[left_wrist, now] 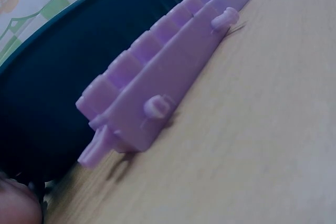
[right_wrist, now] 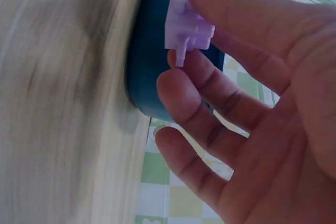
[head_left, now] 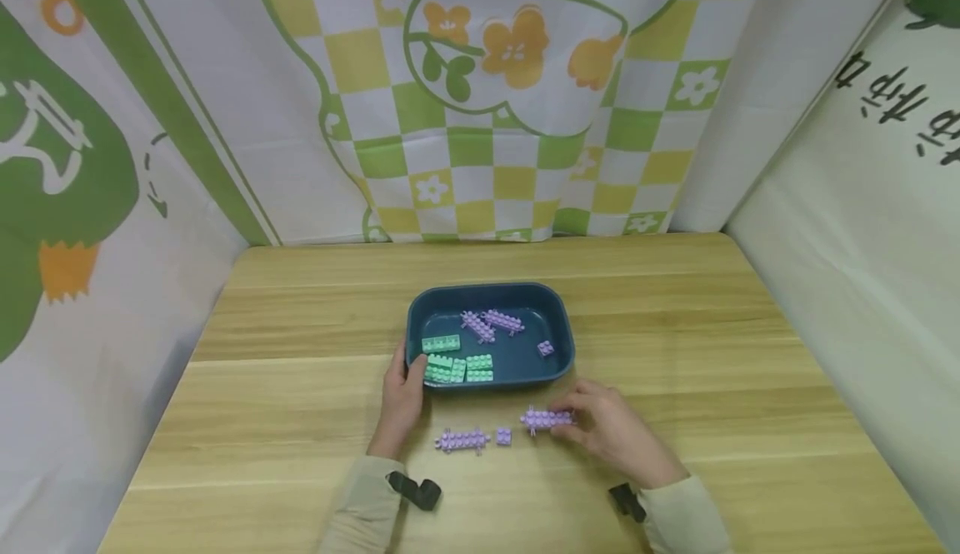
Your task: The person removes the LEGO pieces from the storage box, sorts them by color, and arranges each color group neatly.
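Note:
My right hand (head_left: 611,429) pinches a long purple toy brick (head_left: 543,419) with pegs on its sides, just in front of the dark blue bin (head_left: 525,381). In the right wrist view, the thumb presses the brick (right_wrist: 189,22) from one side with fingers opposite. My left hand (head_left: 401,404) grips the bin's front left corner, thumb at the rim. On the table between the hands lie another long purple brick (head_left: 462,441), large in the left wrist view, and a small square purple brick (head_left: 504,436). Only a bit of the left hand (left_wrist: 18,203) shows in its wrist view.
Inside the bin, several green bricks (head_left: 441,343) are grouped at the left. Two long purple bricks (head_left: 502,321) lie toward the back, and a small purple one (head_left: 545,348) sits at the right. Printed curtains (head_left: 480,162) hang behind the wooden table (head_left: 300,304) and along both sides.

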`<state>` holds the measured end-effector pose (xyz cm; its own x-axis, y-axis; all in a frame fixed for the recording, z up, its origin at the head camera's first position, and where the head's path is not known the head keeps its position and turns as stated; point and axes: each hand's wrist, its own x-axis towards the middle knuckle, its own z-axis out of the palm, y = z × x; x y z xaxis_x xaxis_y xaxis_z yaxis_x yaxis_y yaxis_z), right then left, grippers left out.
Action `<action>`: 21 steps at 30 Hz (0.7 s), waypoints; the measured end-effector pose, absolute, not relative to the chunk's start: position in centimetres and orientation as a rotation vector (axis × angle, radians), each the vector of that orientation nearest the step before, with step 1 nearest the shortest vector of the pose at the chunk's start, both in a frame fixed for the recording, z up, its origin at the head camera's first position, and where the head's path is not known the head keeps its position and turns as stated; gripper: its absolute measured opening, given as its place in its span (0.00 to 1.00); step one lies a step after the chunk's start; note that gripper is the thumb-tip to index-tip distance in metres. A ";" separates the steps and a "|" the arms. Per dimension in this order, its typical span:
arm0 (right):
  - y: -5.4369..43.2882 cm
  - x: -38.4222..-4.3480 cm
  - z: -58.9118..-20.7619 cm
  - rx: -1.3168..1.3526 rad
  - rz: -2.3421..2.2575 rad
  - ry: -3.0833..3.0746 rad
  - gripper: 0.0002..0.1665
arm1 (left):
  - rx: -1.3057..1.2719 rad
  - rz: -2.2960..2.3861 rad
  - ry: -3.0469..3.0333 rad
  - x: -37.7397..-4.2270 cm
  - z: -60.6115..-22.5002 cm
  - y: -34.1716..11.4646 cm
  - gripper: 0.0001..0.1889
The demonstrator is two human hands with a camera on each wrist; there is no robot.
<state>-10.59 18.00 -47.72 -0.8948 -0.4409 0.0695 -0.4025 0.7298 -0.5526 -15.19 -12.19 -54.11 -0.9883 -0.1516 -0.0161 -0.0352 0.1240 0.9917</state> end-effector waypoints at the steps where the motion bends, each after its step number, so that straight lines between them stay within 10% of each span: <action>1: 18.0 -10.6 -47.8 -0.697 -0.874 2.865 0.15 | 0.192 -2.014 -2.287 -15.2 -54.1 -12.2 0.28; 21: 17.5 -10.6 -48.9 -0.677 -0.872 2.854 0.15 | 0.170 -2.001 -2.293 -15.3 -54.1 -12.2 0.28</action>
